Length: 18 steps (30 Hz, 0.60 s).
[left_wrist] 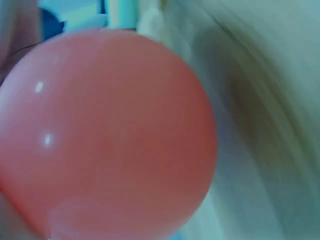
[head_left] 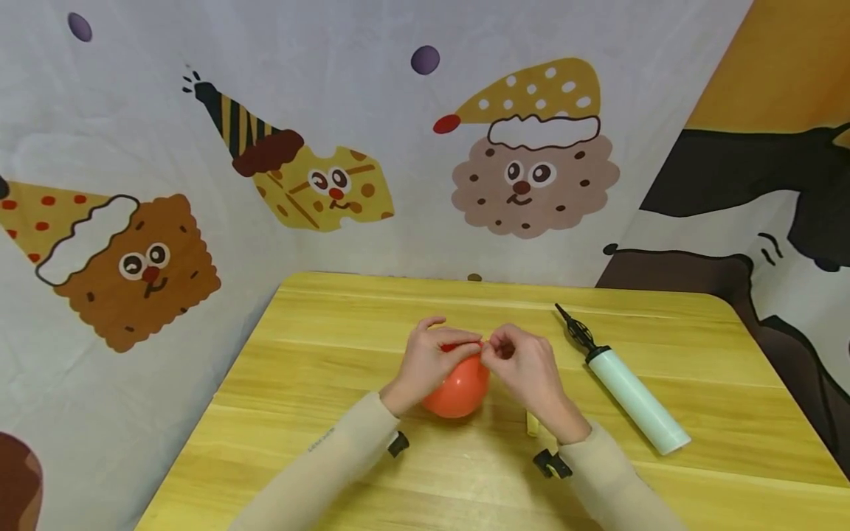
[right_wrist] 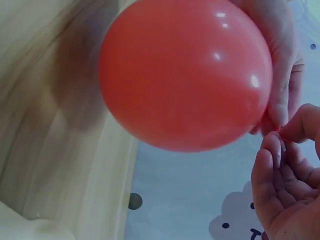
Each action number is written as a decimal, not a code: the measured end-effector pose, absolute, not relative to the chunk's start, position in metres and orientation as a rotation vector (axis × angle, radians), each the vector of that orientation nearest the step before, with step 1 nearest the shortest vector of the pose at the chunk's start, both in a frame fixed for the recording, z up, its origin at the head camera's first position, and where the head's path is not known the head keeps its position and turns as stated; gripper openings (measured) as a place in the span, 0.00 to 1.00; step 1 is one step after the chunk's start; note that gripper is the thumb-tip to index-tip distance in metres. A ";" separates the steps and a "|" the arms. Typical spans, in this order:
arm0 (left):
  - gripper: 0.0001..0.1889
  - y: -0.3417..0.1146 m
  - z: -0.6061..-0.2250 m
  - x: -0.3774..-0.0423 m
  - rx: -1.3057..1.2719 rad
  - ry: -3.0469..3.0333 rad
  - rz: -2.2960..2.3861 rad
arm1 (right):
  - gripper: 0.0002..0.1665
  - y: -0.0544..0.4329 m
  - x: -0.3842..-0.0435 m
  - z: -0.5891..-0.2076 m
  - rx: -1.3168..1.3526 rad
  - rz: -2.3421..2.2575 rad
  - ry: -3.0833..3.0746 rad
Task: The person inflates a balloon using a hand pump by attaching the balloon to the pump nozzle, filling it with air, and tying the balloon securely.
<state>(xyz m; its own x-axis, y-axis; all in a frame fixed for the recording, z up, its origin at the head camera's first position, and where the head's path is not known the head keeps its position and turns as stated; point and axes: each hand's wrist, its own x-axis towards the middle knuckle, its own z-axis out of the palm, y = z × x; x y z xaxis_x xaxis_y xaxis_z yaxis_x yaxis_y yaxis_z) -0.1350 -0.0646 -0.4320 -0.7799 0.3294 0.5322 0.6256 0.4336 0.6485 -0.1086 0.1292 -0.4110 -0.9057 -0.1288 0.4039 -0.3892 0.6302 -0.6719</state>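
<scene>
A round, inflated red balloon [head_left: 458,389] hangs just above the table, between both hands; it fills most of the left wrist view [left_wrist: 115,135] and the upper part of the right wrist view [right_wrist: 185,75]. With thumb and fingers, the left hand [head_left: 428,361] pinches the balloon near its neck. The right hand [head_left: 527,365] pinches the neck's end between thumb and forefinger, close beside the left fingertips. In the right wrist view, the right hand [right_wrist: 290,185] has its other fingers curled loosely. The knot area is mostly hidden by fingertips.
On the right of the wooden table [head_left: 305,354] lies a pale green hand pump [head_left: 637,398] with a black nozzle. A small yellow piece [head_left: 533,424] lies by the right wrist, its kind unclear. A cartoon-printed cloth [head_left: 412,251] hangs behind the table.
</scene>
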 end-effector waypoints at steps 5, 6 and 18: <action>0.08 -0.074 -0.431 -0.134 -0.772 -2.494 -1.347 | 0.10 0.135 -0.108 -0.408 0.430 1.237 -2.551; 0.08 -0.075 -0.431 -0.134 -0.821 -2.496 -1.280 | 0.10 0.136 -0.108 -0.407 0.457 1.247 -2.553; 0.05 -0.068 -0.422 -0.132 -1.000 -2.406 -0.548 | 0.13 0.129 -0.110 -0.415 0.934 0.554 -2.479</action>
